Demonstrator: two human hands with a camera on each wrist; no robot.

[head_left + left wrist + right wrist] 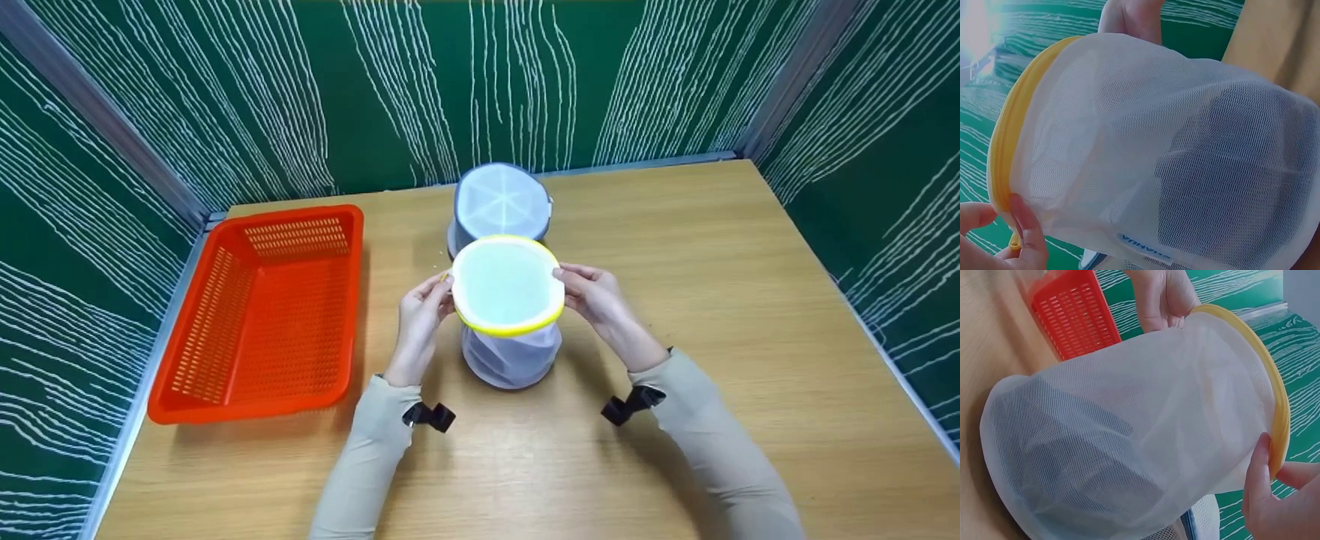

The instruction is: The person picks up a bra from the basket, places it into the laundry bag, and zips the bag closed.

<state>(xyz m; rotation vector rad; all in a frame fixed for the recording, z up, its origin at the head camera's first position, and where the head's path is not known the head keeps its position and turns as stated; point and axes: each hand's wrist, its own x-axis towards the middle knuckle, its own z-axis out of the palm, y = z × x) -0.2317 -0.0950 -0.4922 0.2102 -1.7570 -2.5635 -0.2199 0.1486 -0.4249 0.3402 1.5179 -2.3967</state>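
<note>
A white mesh laundry bag (pixel 511 358) with a yellow zipper stands upright on the table, its round zippered top (pixel 506 285) facing up. Through the mesh in the left wrist view shows dark cloth (pixel 1241 174) in the lower part. My left hand (pixel 424 319) pinches the left side of the rim, by the yellow zipper pull (pixel 1014 242). On the opposite side, my right hand (pixel 604 300) pinches the rim between thumb and fingers. The yellow zipper band (pixel 1279 405) runs around the top edge.
Just behind stands a second mesh bag (pixel 501 201) with grey-blue trim. To the left lies a red-orange plastic basket (pixel 349 300) with slotted walls. Green panels with white lines (pixel 375 97) wall the wooden table (pixel 750 300) at the back and sides.
</note>
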